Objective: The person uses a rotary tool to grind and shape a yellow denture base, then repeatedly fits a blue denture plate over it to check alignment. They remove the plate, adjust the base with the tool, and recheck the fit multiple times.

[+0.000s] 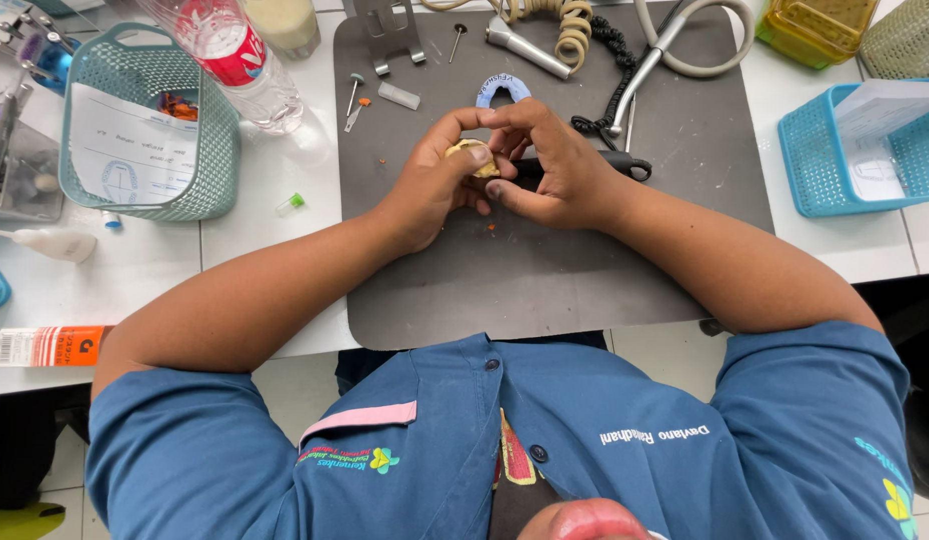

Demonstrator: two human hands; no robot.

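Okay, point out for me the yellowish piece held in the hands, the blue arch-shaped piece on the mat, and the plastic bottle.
yellowish piece (472, 153), head view, on its exposed top between the fingers.
blue arch-shaped piece (504, 86), head view, on the crown of the arch.
plastic bottle (247, 62), head view, on its body below the red label.

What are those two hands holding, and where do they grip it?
The left hand cups a small yellowish cast from its side and underneath; the right hand pinches its other edge. A black tool lies under the right hand.
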